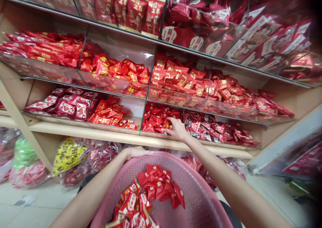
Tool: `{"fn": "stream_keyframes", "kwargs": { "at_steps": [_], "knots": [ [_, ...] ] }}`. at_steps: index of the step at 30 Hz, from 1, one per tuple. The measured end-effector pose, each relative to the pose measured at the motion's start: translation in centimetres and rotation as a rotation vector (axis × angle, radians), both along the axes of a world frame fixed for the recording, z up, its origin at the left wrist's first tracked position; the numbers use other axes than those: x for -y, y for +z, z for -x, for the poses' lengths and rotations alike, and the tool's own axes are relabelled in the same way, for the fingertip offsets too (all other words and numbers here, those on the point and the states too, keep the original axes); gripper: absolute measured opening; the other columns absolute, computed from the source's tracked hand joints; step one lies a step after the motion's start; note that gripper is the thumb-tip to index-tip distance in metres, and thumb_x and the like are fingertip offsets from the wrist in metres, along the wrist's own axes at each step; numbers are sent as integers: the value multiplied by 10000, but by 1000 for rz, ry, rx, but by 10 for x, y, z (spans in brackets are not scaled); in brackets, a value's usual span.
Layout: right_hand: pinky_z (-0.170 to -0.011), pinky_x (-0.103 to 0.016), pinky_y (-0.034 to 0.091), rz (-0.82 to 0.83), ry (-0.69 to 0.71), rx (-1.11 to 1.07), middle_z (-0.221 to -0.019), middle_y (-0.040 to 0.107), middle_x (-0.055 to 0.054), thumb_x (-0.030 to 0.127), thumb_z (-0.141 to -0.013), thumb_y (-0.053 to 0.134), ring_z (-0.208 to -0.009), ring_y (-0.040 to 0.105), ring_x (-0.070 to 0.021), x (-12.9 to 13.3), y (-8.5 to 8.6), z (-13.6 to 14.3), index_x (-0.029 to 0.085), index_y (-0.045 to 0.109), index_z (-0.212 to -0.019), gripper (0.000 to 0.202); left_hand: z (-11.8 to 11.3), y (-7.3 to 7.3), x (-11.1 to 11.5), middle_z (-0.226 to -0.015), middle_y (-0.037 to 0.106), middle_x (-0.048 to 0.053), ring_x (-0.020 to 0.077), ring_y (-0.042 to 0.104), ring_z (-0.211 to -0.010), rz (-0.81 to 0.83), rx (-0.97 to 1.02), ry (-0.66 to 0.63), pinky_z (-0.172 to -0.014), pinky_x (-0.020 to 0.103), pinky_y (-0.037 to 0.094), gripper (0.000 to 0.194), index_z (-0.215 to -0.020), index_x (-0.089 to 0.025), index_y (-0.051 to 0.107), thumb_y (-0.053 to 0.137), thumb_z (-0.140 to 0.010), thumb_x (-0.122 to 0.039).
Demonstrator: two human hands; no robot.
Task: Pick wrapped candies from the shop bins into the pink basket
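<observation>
A pink perforated plastic basket stands low in front of me. Inside it, to the left and at the far side, lie red wrapped candies and longer red packets with gold ends. My left hand holds the basket's far rim, its fingertips partly hidden. Over a bottom-row compartment, my right hand reaches in with thumb and fingers apart, at the edge of a heap of small red-wrapped candies. No candy shows between its fingers.
Wooden shelves carry clear-fronted compartments of red packets in several rows. Red and white packets fill the compartment to the right. Beneath the wooden ledge lie plastic bags, one with yellow packets. Tiled floor shows at left.
</observation>
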State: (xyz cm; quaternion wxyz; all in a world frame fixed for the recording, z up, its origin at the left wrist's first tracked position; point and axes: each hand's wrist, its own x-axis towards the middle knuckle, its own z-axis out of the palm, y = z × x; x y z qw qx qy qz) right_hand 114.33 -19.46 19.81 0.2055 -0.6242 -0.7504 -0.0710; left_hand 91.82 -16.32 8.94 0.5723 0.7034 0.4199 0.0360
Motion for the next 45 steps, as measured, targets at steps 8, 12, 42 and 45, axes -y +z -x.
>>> {"fn": "stream_keyframes", "kwargs": {
  "at_steps": [8, 12, 42, 45],
  "knots": [
    [-788, -402, 347, -123, -8, -54, -1069, 525, -88, 352, -736, 582, -958, 444, -261, -6, -14, 0, 214, 419, -1197, 508, -2, 1, 2, -928, 664, 128, 257, 630, -737, 42, -13, 15, -649, 308, 491, 743, -887, -122, 683, 578, -481, -735],
    [-794, -361, 387, -226, 88, -235, -1039, 487, -77, 312, -745, 572, -898, 486, -213, 5, -12, 2, 206, 421, -1184, 476, -1, 2, 3, -924, 667, 114, 259, 625, -787, -46, -45, 18, -671, 296, 482, 710, -863, -134, 691, 532, -532, -741],
    [-833, -335, 459, 629, 144, -2040, -998, 568, -12, 379, -735, 633, -828, 612, -148, 160, -89, 13, 228, 497, -1048, 373, -43, 69, 128, -1214, 493, 55, 229, 460, -1104, -850, 43, -203, -926, 335, 375, 526, -1231, -277, 428, 455, -774, -536],
    [-845, -347, 445, 667, 193, -2039, -1022, 573, -6, 377, -749, 618, -843, 614, -154, 163, -91, 15, 241, 477, -1048, 358, -47, 60, 128, -1174, 525, 63, 243, 474, -1089, -872, 7, -239, -918, 359, 382, 468, -1198, -273, 469, 469, -785, -495]
  ]
}}
